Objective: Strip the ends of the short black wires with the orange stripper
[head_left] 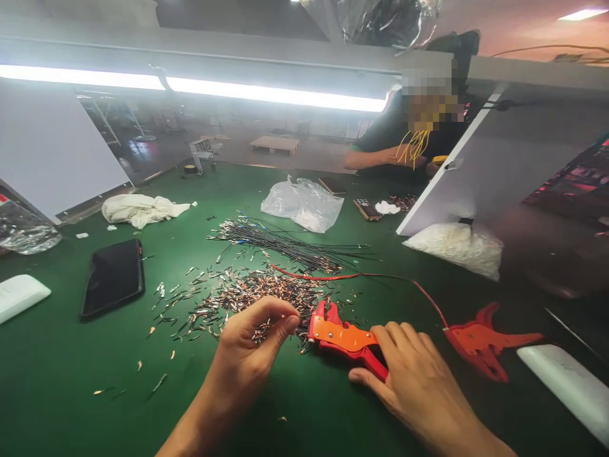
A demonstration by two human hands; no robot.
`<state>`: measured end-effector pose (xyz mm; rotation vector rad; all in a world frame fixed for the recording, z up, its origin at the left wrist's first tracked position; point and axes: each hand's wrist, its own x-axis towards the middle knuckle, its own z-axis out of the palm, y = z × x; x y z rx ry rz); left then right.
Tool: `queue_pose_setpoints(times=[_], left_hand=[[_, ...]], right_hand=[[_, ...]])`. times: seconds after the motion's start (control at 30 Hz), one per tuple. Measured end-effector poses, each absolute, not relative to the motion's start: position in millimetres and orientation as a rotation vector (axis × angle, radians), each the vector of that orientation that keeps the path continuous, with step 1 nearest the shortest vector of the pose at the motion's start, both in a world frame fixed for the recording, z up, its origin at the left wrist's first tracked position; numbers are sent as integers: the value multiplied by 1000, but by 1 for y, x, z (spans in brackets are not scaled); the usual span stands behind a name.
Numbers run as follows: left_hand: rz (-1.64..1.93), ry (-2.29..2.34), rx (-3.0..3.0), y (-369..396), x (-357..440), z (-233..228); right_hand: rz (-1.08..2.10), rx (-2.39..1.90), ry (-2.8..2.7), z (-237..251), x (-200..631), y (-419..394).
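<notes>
The left hand (252,346) is pinching thumb and forefinger together low in the frame's centre, though what they are gripping is too small to tell. The right hand (409,381) is clenching the orange wire stripper (345,336), just beside it. Its jaws are lying close to the left fingertips, risking a nip. The pile of stripped bits (252,295) could scatter; the green mat (71,381) at lower left is offering room.

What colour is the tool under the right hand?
Red with an orange top plate, seen in the head view: the wire stripper under the right hand.
</notes>
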<state>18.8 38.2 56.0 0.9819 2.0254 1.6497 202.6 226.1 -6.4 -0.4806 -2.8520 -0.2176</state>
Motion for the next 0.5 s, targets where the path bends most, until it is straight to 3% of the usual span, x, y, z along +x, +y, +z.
queue_pose_setpoints(times=[0.17, 0.33, 0.5], left_hand=[[1503, 1994, 1203, 46, 19, 47], [1429, 1946, 1323, 56, 30, 42], [1410, 1810, 1337, 60, 40, 34]], right_hand=[[-137, -483, -2784, -8, 199, 214], [384, -138, -2554, 15, 196, 206], [510, 90, -2444, 22, 195, 202]])
